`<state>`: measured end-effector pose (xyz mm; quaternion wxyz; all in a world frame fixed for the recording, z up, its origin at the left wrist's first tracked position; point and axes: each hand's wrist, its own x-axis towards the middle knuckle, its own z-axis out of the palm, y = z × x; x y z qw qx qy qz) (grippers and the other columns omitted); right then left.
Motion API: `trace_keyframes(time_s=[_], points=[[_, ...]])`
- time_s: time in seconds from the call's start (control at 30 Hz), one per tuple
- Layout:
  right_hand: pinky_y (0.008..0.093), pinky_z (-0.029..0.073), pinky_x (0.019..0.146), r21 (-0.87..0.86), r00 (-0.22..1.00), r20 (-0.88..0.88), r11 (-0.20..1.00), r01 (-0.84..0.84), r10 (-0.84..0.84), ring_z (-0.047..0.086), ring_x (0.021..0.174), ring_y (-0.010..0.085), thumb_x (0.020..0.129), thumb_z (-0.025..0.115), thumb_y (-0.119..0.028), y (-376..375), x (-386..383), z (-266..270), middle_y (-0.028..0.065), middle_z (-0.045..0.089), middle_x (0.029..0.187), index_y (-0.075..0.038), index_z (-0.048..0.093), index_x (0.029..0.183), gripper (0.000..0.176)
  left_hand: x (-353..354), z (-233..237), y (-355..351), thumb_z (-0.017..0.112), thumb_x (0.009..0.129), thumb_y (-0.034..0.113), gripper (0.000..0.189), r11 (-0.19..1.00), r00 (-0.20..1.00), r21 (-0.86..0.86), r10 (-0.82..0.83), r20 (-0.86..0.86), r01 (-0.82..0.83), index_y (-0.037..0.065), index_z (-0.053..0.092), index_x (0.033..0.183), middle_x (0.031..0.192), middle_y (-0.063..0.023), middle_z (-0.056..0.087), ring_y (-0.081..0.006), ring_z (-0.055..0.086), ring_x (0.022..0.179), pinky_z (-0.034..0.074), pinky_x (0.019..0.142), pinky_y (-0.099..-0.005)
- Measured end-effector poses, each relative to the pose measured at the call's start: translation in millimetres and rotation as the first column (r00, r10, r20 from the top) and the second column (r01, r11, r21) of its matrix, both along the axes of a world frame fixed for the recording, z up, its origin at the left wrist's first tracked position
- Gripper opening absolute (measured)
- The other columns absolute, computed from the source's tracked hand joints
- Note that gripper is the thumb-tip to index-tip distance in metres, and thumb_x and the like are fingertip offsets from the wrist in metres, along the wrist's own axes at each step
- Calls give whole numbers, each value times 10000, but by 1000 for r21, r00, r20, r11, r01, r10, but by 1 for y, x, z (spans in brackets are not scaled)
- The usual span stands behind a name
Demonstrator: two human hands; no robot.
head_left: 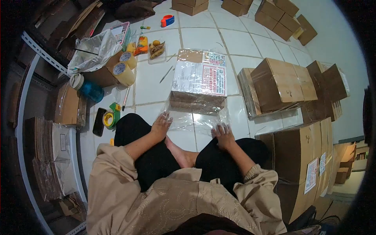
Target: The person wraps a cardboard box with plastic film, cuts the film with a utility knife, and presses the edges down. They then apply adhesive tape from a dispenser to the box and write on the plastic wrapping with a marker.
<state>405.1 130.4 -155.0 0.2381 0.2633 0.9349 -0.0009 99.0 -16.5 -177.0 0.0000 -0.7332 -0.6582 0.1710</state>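
Note:
A cardboard box (pixel 198 80) with printed labels on top stands on the tiled floor in front of me, with clear plastic wrap over it. Loose plastic film (pixel 192 120) spreads from its near side toward my knees. My left hand (pixel 161 122) is at the film's left edge, fingers closed on it. At the right edge, my right hand (pixel 223 132) has its fingers bent onto the film, closed. The fingertips of both are partly blurred by the shiny plastic.
Tape rolls (pixel 123 73), a blue bottle (pixel 91 91), a phone (pixel 99 122) and a green tape dispenser (pixel 113 116) lie on the left. A pen (pixel 166 74) is left of the box. Stacked cartons (pixel 280 84) stand right; a metal shelf (pixel 23 117) stands far left.

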Motion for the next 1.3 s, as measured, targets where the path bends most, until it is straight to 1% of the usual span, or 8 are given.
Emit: trace_keyframes(time_s=[0.13,0.2,0.33,0.57,0.9,1.13,1.2,1.3], points=[[427,330,963,-600,956,282,762,245,-85,439,1138,310,830,502,-294,-18,-25,84,175,466,1215,-78,460,1211,440,22,58,-22,429,814,205,447,992,995,-79,103,-11,-103,76,431,1243,1268,-206,404,-319,348,1214,233,1023,-410],[381,405,885,-617,982,-75,782,93,-175,513,1041,298,785,510,-153,-21,-40,121,175,532,1110,-68,527,1128,354,34,139,-12,516,763,269,367,705,799,-642,554,232,-301,22,573,1027,1080,-205,542,-307,513,1032,350,925,-418],[421,268,1003,140,575,-779,964,-227,249,356,1217,254,778,505,-142,-5,-98,143,118,430,1267,-111,456,1223,448,21,145,-24,660,656,125,264,653,776,494,241,582,-574,15,502,836,759,-137,509,-346,531,738,387,764,-452],[459,-59,1054,478,775,-416,840,-258,475,30,1331,125,863,365,-356,15,-154,25,-52,64,1449,-263,108,1384,589,8,65,2,582,684,1,181,657,574,327,198,795,-680,16,457,814,746,-150,471,-352,517,703,408,625,-424],[480,-86,1043,622,717,-516,780,-62,468,70,1330,160,834,380,-320,17,-172,-32,-20,105,1445,-223,169,1378,591,70,42,48,549,713,-9,98,625,495,373,26,868,-686,-4,473,775,736,-176,501,-359,523,691,420,609,-398],[477,213,998,-121,966,-182,979,161,-182,264,1260,279,752,536,-160,-30,-93,16,149,344,1324,-18,461,1176,454,80,28,75,546,715,-4,97,576,278,222,9,961,-787,1,474,780,713,-175,515,-357,519,675,405,602,-425],[452,320,900,-664,399,-559,681,308,-727,369,1139,366,734,566,-129,-26,-74,75,223,439,1170,39,491,1008,329,80,27,86,548,699,-24,114,564,367,283,38,929,-775,1,463,770,703,-172,513,-350,520,651,400,592,-426],[426,409,666,29,194,-974,789,614,-115,534,785,376,731,620,-190,1,-68,102,213,549,843,19,473,915,315,81,19,103,570,693,-27,133,539,317,253,29,948,-803,2,463,765,689,-154,519,-298,539,633,420,573,-390]])
